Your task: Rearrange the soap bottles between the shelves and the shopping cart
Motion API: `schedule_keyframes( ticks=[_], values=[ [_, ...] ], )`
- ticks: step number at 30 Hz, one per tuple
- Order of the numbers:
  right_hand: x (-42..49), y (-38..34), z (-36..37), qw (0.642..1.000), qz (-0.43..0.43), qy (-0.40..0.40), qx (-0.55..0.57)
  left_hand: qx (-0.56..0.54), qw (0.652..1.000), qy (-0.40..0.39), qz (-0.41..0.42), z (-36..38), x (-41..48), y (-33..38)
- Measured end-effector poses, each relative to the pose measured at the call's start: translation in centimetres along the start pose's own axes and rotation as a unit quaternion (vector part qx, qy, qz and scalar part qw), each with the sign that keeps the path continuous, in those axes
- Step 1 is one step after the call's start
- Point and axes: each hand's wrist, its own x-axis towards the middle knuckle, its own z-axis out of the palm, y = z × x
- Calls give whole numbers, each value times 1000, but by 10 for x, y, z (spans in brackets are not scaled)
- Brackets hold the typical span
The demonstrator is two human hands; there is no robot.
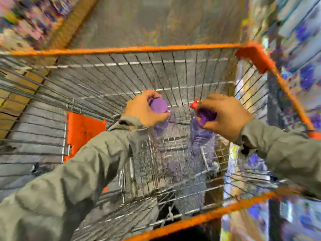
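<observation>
The picture is heavily blurred. Both my hands hang over the wire shopping cart (121, 49), which has orange rims. My left hand (142, 110) grips the purple top of a clear purple soap bottle (160, 122) that hangs down into the basket. My right hand (224, 115) grips the purple spray head, with a red nozzle tip, of a second purple soap bottle (199, 136), also hanging inside the basket. The two bottles are side by side, a short gap between them. Whether other bottles lie on the cart's floor I cannot make out.
Store shelves with blurred purple and blue products run along the right (298, 40) and the upper left (34, 20). An orange flap (83, 131) sits on the cart's left wall. Grey aisle floor (147, 20) lies beyond the cart.
</observation>
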Motion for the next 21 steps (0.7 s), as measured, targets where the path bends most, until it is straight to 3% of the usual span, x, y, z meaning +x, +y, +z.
schedule_keyframes(
  ticks=[8,14,21],
  values=[
    [-3,-64,-106,993,-48,98,-39,81,992,73,60,-82,-47,92],
    [-23,-117,-173,983,-17,181,8,80,983,140,88,-131,-90,155],
    [-57,-178,-250,976,18,211,40,66,980,142,119,-190,-138,223]
  ],
)
